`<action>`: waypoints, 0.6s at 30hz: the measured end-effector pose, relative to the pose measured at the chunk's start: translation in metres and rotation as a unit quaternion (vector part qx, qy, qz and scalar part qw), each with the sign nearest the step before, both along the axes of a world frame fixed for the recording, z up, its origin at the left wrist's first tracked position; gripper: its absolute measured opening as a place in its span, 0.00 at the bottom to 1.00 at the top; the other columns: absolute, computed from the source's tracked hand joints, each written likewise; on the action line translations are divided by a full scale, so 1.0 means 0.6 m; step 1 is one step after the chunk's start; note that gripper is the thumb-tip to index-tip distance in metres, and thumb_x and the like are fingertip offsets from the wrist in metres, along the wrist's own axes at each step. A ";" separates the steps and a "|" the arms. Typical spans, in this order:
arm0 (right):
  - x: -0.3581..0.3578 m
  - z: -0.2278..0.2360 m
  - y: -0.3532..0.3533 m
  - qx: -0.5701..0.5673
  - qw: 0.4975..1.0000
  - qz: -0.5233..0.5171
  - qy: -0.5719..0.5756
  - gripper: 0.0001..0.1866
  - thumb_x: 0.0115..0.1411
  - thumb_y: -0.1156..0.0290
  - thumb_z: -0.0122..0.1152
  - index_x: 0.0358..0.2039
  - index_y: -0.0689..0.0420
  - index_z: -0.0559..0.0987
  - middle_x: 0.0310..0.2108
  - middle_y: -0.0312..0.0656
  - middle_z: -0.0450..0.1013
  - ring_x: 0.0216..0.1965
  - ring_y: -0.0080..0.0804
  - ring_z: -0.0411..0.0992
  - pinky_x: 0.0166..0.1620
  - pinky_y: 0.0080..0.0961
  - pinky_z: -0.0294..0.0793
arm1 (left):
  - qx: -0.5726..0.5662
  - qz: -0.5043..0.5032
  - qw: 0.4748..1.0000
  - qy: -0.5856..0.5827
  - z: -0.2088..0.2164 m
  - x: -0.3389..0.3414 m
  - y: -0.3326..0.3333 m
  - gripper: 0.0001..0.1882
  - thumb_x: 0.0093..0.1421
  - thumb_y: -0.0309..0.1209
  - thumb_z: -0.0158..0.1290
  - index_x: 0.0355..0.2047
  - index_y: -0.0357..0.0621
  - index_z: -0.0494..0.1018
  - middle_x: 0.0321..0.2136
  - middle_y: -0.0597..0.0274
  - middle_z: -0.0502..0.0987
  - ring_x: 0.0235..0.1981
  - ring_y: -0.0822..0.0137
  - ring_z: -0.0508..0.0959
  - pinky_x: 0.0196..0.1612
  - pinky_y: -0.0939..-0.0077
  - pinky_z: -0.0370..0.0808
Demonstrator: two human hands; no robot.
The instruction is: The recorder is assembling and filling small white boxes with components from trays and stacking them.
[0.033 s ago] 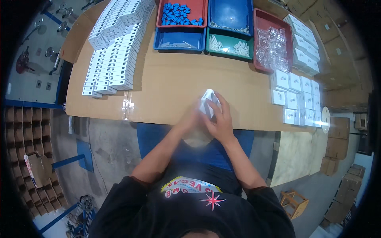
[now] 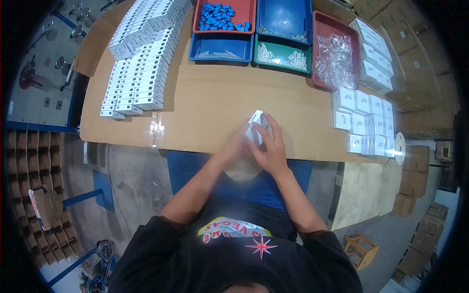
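A small white box (image 2: 254, 123) is held between my two hands above the front part of the cardboard-covered table. My right hand (image 2: 270, 145) grips its right side, with the fingers curved over the top face and the thumb along the near part. On the box's left side is my left hand (image 2: 238, 142), which looks hazy; its fingertips are partly hidden behind the box and the right hand. The box's far end sticks out beyond the fingers.
Tall stacks of white boxes (image 2: 139, 80) stand at the left. Trays line the back: blue clips in a red tray (image 2: 196, 22), white plugs in a green tray (image 2: 273, 68), clear bags in a dark red tray (image 2: 319, 84). More white boxes (image 2: 364, 117) are stacked at the right beside a spool (image 2: 400, 146).
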State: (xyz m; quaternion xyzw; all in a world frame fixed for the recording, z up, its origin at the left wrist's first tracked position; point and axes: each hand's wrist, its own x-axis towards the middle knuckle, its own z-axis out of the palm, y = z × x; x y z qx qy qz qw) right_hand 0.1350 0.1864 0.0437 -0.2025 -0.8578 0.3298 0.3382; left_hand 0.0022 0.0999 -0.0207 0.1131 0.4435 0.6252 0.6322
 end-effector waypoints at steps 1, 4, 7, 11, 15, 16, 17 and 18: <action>0.000 0.000 0.006 0.038 0.999 0.018 -0.011 0.24 0.51 0.73 0.72 0.51 0.55 0.81 0.62 0.51 0.68 0.63 0.56 0.68 0.61 0.46 0.72 | 0.005 -0.011 0.999 -0.042 -0.010 -0.003 0.000 0.28 0.75 0.42 0.41 0.71 0.48 0.56 0.58 0.59 0.72 0.53 0.65 0.77 0.50 0.70 0.78; 0.003 -0.003 0.012 0.052 0.997 0.054 -0.024 0.27 0.49 0.73 0.72 0.53 0.52 0.80 0.65 0.53 0.65 0.66 0.57 0.65 0.63 0.47 0.71 | 0.054 -0.012 0.998 0.021 -0.068 -0.005 -0.015 0.28 0.71 0.32 0.50 0.70 0.50 0.59 0.58 0.57 0.72 0.55 0.63 0.77 0.52 0.67 0.78; 0.001 -0.005 0.014 0.049 0.996 0.078 -0.013 0.28 0.48 0.73 0.73 0.52 0.52 0.80 0.64 0.52 0.66 0.67 0.58 0.64 0.65 0.47 0.69 | 0.068 -0.029 0.995 0.064 -0.084 -0.014 -0.019 0.32 0.64 0.22 0.55 0.68 0.48 0.62 0.58 0.56 0.73 0.56 0.62 0.77 0.54 0.65 0.77; 0.000 -0.005 0.011 0.007 0.998 0.070 -0.001 0.27 0.46 0.72 0.74 0.50 0.53 0.81 0.59 0.50 0.70 0.66 0.57 0.65 0.64 0.47 0.70 | 0.037 -0.039 0.989 0.139 -0.049 -0.002 -0.015 0.31 0.72 0.52 0.37 0.68 0.46 0.61 0.57 0.56 0.74 0.56 0.59 0.77 0.58 0.58 0.76; 0.000 -0.002 0.014 0.059 0.996 0.066 -0.026 0.26 0.44 0.68 0.75 0.47 0.52 0.81 0.56 0.49 0.70 0.63 0.55 0.67 0.62 0.48 0.70 | -0.006 -0.009 0.998 -0.066 0.016 0.002 -0.012 0.29 0.73 0.51 0.40 0.65 0.47 0.66 0.55 0.58 0.76 0.56 0.60 0.77 0.58 0.60 0.76; 0.002 0.000 0.014 0.086 0.993 0.067 -0.037 0.27 0.43 0.67 0.75 0.47 0.52 0.80 0.55 0.49 0.70 0.62 0.54 0.68 0.62 0.49 0.69 | 0.000 -0.025 0.997 -0.078 0.017 0.003 -0.014 0.28 0.73 0.51 0.41 0.64 0.47 0.67 0.54 0.58 0.76 0.56 0.61 0.77 0.58 0.61 0.76; 0.004 0.000 0.014 0.083 0.993 0.071 -0.041 0.27 0.43 0.67 0.75 0.47 0.52 0.80 0.55 0.49 0.70 0.62 0.54 0.68 0.62 0.49 0.69 | -0.001 -0.021 0.996 -0.082 0.017 0.002 -0.015 0.28 0.73 0.51 0.41 0.64 0.47 0.67 0.54 0.58 0.76 0.56 0.61 0.77 0.58 0.61 0.76; 0.005 -0.001 0.015 0.089 0.992 0.079 -0.034 0.26 0.42 0.66 0.74 0.46 0.52 0.81 0.53 0.48 0.70 0.60 0.53 0.68 0.61 0.49 0.69 | -0.005 -0.038 0.992 -0.120 0.017 0.000 -0.016 0.27 0.73 0.50 0.42 0.63 0.47 0.67 0.54 0.58 0.76 0.55 0.62 0.78 0.57 0.62 0.77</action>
